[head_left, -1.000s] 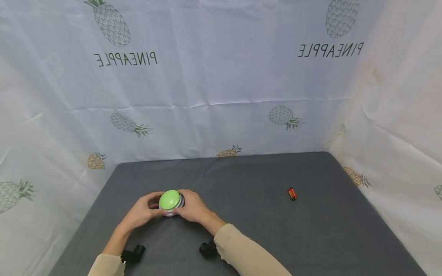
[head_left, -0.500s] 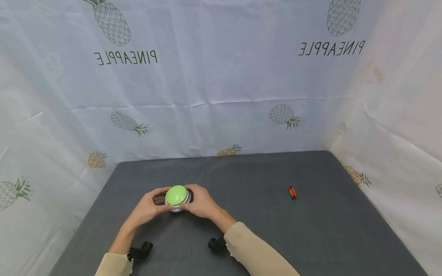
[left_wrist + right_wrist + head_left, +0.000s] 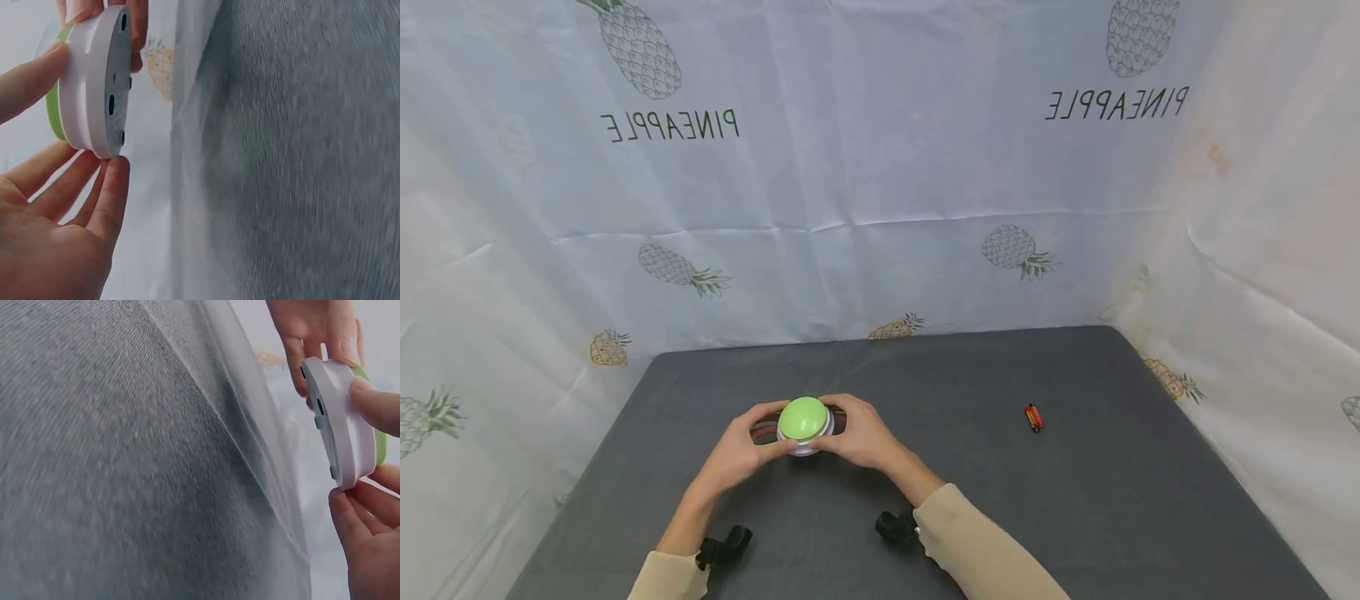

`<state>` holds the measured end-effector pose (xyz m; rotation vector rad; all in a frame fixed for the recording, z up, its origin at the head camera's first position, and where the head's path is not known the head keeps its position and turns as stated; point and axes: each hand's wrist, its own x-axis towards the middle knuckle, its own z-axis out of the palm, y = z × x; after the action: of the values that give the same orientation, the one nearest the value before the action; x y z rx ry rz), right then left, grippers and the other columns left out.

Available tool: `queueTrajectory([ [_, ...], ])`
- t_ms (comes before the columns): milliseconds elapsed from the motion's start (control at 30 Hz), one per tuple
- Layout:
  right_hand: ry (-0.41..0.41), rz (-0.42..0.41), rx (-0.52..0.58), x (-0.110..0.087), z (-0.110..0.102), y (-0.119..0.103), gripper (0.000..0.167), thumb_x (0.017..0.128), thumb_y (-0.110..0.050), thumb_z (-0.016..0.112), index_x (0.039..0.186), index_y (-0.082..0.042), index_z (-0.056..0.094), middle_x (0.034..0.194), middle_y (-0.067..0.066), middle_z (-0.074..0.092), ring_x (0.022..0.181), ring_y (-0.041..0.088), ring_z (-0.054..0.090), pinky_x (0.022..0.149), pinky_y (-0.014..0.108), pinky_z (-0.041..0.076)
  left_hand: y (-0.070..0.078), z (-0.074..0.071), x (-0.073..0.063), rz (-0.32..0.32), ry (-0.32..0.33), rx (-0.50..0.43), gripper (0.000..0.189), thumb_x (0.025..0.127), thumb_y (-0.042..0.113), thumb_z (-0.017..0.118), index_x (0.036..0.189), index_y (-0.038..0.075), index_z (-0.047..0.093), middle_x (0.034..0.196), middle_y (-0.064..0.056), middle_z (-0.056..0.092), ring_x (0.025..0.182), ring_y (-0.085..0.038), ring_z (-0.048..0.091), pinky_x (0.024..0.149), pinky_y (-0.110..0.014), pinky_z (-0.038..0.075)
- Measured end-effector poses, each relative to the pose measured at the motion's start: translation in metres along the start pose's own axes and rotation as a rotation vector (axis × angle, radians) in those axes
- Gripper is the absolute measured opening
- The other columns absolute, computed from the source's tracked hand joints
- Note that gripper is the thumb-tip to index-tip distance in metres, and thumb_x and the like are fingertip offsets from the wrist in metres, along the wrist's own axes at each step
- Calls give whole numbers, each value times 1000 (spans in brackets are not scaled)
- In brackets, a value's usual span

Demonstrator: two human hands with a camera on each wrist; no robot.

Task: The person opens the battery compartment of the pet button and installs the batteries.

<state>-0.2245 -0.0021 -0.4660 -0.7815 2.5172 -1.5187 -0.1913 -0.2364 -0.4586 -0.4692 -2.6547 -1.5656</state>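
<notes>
A round push button [image 3: 803,419] with a bright green dome and a white ringed base is held between both hands in the head view. My left hand [image 3: 737,450] grips its left side, thumb in front and fingers behind. On the opposite side my right hand [image 3: 867,433] grips it the same way. Seen from the left wrist, the white base [image 3: 94,81] is off the table, and its grey underside shows dark holes and small feet. The right wrist view also shows the underside [image 3: 325,425] facing the table.
Two red-and-black batteries [image 3: 1033,417] lie side by side on the right part of the dark grey tabletop [image 3: 955,517]. Pineapple-print white cloth [image 3: 850,167] hangs behind the table and along both sides. Black wrist cameras [image 3: 726,546] sit on both wrists.
Both hands have carried the push button to the right and slightly farther from the body, keeping hold of it throughout. The batteries stay where they were.
</notes>
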Motion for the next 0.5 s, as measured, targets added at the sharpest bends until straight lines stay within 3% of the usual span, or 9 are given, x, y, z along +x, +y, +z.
queueTrajectory([
  [167,9,-7,5,-7,-13,0,67,87,-27,84,143,-6,54,136,11,58,122,26,61,98,38,51,10,10,3,61,9,-27,62,87,17,82,141,4,56,133,-16,59,118,-35,59,97,-49,50],
  [500,23,-60,-11,-22,-33,3,64,87,-26,83,142,-6,55,135,11,58,122,25,61,98,33,50,21,25,10,110,8,-7,60,87,20,83,140,7,58,132,-11,60,117,-30,59,99,-47,49],
])
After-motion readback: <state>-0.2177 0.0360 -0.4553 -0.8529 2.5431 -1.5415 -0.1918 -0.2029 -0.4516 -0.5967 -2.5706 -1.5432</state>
